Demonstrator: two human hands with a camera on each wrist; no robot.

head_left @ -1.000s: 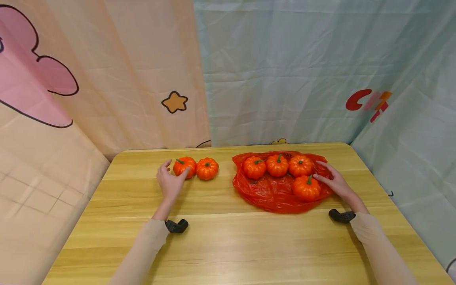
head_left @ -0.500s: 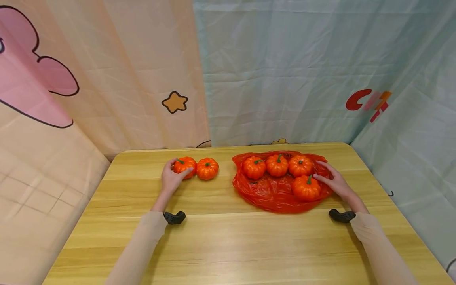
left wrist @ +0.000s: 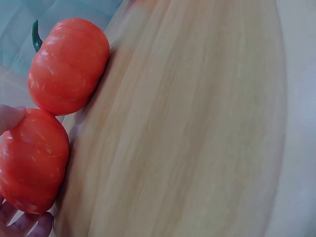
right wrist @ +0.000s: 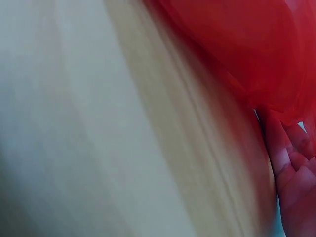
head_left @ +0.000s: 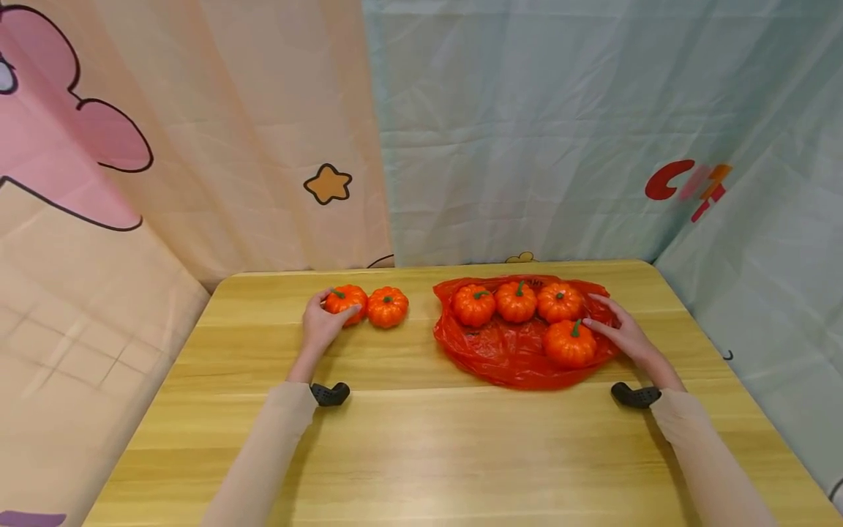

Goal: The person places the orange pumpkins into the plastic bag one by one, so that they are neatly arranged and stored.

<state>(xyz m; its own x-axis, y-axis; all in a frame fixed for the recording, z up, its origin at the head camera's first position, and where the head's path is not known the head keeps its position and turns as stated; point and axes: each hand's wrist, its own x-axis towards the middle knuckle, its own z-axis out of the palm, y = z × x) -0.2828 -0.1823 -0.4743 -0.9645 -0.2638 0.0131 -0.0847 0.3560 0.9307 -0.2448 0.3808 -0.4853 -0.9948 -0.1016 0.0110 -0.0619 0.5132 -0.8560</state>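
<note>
Grasp step in hand, by my judgement. Left hand (head_left: pixel 320 327) curled round leftmost toy pumpkin (head_left: pixel 347 300) at 11 o'clock on worktop (head_left: pixel 421 439); thumb and fingers (left wrist: pixel 10 117) wrap it, second pumpkin (head_left: pixel 387 306) touching at its 3 o'clock. Right hand (head_left: pixel 622 333) flat, fingers released, pressing red plastic bag (head_left: pixel 507 355) at 1 o'clock, fingertips against front pumpkin (head_left: pixel 569 342); three more pumpkins (head_left: pixel 516 301) in row behind on bag. Next move, likely: lift gripped pumpkin clear of neighbour, carry toward 3 o'clock onto bag, right hand pinning bag flat.
</note>
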